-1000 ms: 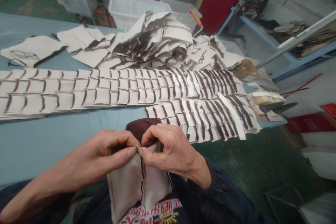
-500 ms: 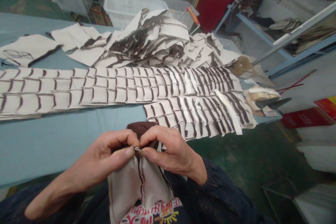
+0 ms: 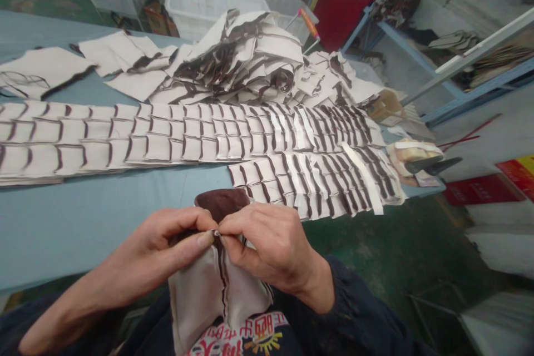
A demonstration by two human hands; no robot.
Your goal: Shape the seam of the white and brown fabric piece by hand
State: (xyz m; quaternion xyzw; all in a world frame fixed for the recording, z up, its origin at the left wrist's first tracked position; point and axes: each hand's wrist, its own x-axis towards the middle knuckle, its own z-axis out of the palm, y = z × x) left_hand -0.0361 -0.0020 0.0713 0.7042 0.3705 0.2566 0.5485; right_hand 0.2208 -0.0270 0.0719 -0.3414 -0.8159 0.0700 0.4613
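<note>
Close to my body, both hands pinch one piece of cream and dark brown fabric (image 3: 196, 295) at the top of its seam. My left hand (image 3: 167, 245) grips the left side of the seam between thumb and forefinger. Just beside it, touching the same spot, my right hand (image 3: 275, 247) is closed on the right side. A dark seam runs down the piece's middle, and a brown flap stands up behind my fingers. What lies right between the fingertips is too small to make out.
Rows of overlapping cream pieces with brown edges (image 3: 158, 147) cover the blue table (image 3: 125, 200). Behind them rises a loose heap of similar pieces (image 3: 250, 61). Eyeglasses (image 3: 25, 79) lie at left, black-handled scissors (image 3: 434, 164) at right. White plastic bins (image 3: 212, 5) stand beyond.
My right hand has turned slightly, its fingers curling more over the seam. The fabric piece has shifted a little left. Both hands keep their pinch.
</note>
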